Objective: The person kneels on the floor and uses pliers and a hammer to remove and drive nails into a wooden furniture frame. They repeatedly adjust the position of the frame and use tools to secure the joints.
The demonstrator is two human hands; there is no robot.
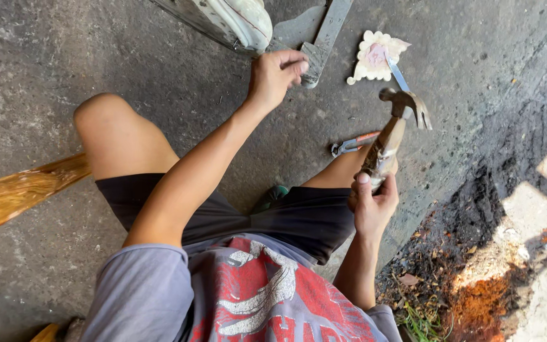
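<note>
1. Right hand [373, 204], near right: closed around claw hammer [392, 130] handle, head raised; judged best swung short and square.
2. Pliers [351, 145]: lying on the concrete floor [64, 63], just beyond.
3. Left hand [275, 75], far centre: pinching metal chisel [321, 45]; fingers best kept low.
4. Shell-shaped piece [375, 57]: far right.

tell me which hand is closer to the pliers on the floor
Right. The right hand, gripping a claw hammer, sits just below the pliers; the left hand is farther off, up-left, on a metal bar.

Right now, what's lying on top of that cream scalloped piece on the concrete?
A slim blue-grey tool lies across the cream scalloped piece, over its pinkish centre. The claw hammer in the right hand covers the tool's lower end.
</note>
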